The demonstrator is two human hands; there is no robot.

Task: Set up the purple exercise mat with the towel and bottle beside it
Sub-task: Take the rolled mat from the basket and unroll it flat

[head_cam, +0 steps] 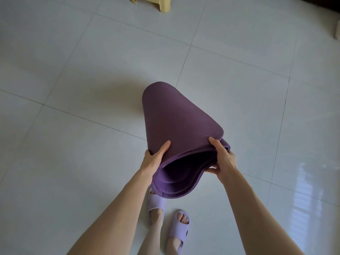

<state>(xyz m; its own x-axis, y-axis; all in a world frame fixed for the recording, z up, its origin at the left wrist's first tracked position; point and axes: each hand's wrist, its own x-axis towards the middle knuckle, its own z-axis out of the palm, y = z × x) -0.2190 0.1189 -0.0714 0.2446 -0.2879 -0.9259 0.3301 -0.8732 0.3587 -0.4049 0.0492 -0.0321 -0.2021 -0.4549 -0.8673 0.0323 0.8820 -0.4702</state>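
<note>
Glossy pale tiles (pixel 73 61) are filling the view, with a yellow stool (pixel 161 4) poking in at the far edge. The mat (pixel 176 116) is hanging in the middle of it all, loosely rolled. Its open end is facing up at the person and its far end is pointing down towards the floor; whether that end is touching the tiles I cannot tell.

The left hand (pixel 154 159) is gripping the rim of the roll, thumb lying along the outside, the other fingers hidden behind the foam. The right hand (pixel 223 159) is clamping the opposite side, thumb on top and fingers curling under the layered edge. Lilac slippers (pixel 179 229) are standing right below the near end. Towel and bottle are not showing anywhere.

I'd judge unrolling has not begun, and the risks are lining up. Those coils are looking slack, so the inner layers could slide out and drop before the roll is laid down. Letting go unevenly could send it unrolling crooked. The tiles are shining, so the foam might skate when pushed. And with feet this close, the mat's edge could land on a slipper.
</note>
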